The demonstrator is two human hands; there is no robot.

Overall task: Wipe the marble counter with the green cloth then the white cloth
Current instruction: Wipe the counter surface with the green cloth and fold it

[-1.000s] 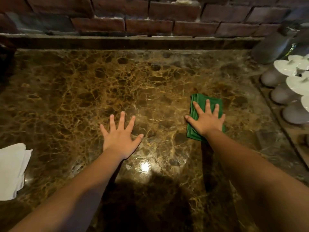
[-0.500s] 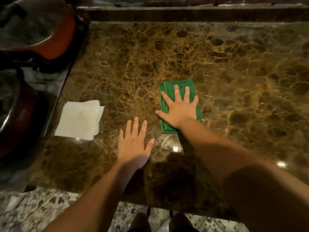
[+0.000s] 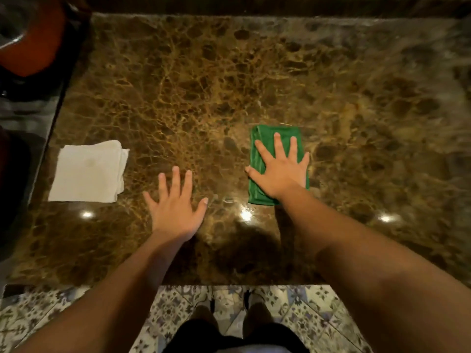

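Observation:
The brown marble counter [image 3: 229, 85] fills most of the head view. A folded green cloth [image 3: 257, 154] lies flat on it near the front, right of centre. My right hand [image 3: 280, 169] presses flat on the green cloth with fingers spread, covering much of it. My left hand [image 3: 175, 207] rests palm down on the bare marble to the left, fingers apart, holding nothing. A folded white cloth [image 3: 89, 171] lies at the counter's left edge, apart from both hands.
A red-orange rounded object [image 3: 33, 39] and dark shapes sit off the counter's left edge. The counter's front edge [image 3: 178, 282] runs below my forearms, with patterned floor tiles [image 3: 51, 314] and my feet [image 3: 229, 314] beneath. A raised ledge [image 3: 254, 6] borders the back.
The view has swung left and down across the counter. My right hand has slid the green cloth along the marble, and the white cloth has come fully into view on the left.

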